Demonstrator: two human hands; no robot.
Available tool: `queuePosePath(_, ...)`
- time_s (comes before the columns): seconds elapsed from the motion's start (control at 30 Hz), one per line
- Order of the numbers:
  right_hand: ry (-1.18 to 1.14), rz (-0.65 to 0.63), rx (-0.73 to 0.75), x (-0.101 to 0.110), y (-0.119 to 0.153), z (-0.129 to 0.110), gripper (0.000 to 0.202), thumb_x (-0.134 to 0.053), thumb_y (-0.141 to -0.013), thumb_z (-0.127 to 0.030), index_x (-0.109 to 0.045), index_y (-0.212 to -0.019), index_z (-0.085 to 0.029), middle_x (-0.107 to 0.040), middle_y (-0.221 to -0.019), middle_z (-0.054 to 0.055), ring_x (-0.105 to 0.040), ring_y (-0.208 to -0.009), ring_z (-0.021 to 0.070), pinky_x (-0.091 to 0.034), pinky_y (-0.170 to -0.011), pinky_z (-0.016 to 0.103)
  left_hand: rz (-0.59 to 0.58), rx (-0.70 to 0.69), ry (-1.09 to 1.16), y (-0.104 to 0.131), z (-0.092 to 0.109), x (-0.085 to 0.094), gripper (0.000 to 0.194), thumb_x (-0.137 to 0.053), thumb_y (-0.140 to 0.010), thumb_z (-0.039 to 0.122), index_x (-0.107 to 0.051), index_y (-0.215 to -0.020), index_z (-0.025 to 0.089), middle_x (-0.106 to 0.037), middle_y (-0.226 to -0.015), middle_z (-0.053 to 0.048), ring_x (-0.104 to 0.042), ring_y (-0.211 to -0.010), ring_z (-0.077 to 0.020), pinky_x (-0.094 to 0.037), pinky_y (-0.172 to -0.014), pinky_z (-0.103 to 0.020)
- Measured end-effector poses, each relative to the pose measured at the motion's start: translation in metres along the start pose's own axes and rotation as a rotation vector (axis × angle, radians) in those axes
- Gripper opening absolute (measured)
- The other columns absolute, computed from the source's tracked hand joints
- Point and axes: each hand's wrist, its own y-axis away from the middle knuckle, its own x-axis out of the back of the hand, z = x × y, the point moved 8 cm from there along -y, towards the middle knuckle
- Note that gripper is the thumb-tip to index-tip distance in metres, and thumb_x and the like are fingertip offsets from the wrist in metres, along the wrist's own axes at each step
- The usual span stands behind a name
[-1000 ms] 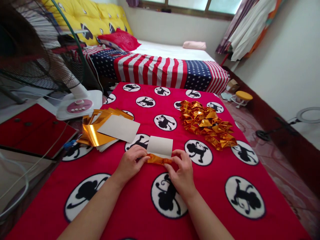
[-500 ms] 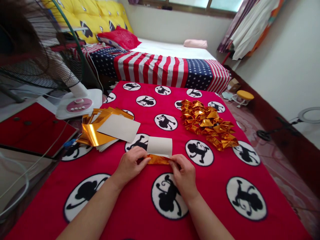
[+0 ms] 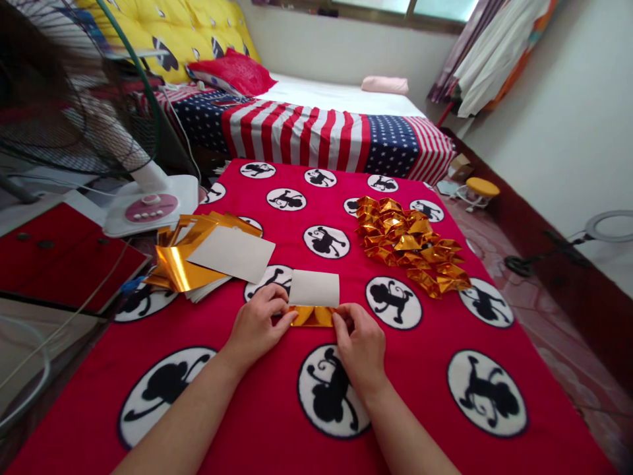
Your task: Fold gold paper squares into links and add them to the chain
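A sheet of gold foil paper (image 3: 314, 288) lies in front of me, pale backing up, its near edge folded over into a shiny gold band. My left hand (image 3: 264, 323) pinches the left end of that band between thumb and fingers. At the right end, my right hand (image 3: 360, 340) holds the band in the same way. Left of the hands is a loose stack of gold foil sheets (image 3: 185, 264), with one sheet pale side up on top. Several folded gold foil pieces (image 3: 410, 241) sit in a cluster at the right.
A red cloth with monkey circles (image 3: 420, 369) covers the table. On the left stand a fan (image 3: 153, 204) and a red cabinet (image 3: 59, 247). Behind the table is a bed (image 3: 306, 135) with a striped cover. A yellow stool (image 3: 482, 188) and a ring-light stand (image 3: 544, 251) are on the right.
The folded gold band now lies flatter, with angled creases showing in it. Both hands keep their grip at its ends, and the view has shifted slightly.
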Motion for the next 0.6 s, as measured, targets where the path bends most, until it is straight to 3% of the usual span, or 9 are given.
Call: queuePosePath(0.6,0.114,-0.005,0.000,-0.0026,-0.0007,-0.0018,0.005,-0.055,-0.086,-0.019,-0.053,-0.081,-0.021,-0.061,-0.073,-0.001,-0.057,-0.068,0.0163,-0.036,-0.063,0.028,0.004,0.058,-0.083,-0.0034,0.0031,-0.0012,0.023,-0.061,-0.084,0.023,-0.052,-0.063,0.018,-0.058,-0.088,-0.004,-0.057,-0.081,-0.0170,-0.045,-0.069,-0.028)
